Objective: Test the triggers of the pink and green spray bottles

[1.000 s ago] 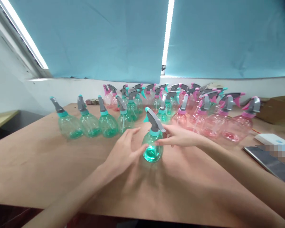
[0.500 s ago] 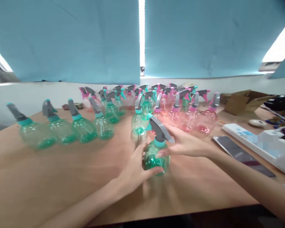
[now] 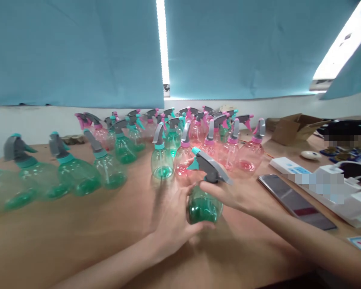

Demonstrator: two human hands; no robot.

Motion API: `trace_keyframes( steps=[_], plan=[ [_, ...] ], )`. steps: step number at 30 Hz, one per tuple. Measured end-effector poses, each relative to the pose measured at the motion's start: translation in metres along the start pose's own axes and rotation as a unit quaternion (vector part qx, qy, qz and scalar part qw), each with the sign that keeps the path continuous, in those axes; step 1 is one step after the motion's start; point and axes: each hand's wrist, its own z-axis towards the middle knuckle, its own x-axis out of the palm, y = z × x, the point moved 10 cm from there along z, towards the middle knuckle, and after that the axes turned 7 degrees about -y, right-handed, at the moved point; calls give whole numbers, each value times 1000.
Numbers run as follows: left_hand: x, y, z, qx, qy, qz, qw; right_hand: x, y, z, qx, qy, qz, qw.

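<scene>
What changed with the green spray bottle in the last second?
The left hand closed round the green spray bottle, which earlier it only touched with fingertips, and the bottle came nearer. The right hand stays at its neck; the other bottles stand unmoved.

Your see-through green bottle (image 3: 204, 206) wears a grey spray head (image 3: 212, 168) with a teal tip and collar. Beyond it you see more green bottles (image 3: 78, 176) and pink bottles (image 3: 249, 154) on the plain tan tabletop (image 3: 78, 237), below flat blue blinds (image 3: 78, 48).
</scene>
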Motion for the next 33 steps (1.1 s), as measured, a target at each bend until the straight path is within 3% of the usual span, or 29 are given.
trace_keyframes(
  steps=[9,16,21,27,33],
  plan=[
    [-10,11,-3,69,41,181,980,13,-4,11,-29,69,62,995],
    [-3,17,-8,117,105,279,947,13,1,14,-26,89,70,993],
    [-11,29,-11,105,94,298,944,23,1,8,-40,145,103,983],
    [-11,34,-13,78,105,302,944,22,-5,11,-55,106,107,987],
    [-10,35,-13,77,93,289,950,26,-2,11,-66,110,132,983]
  ],
)
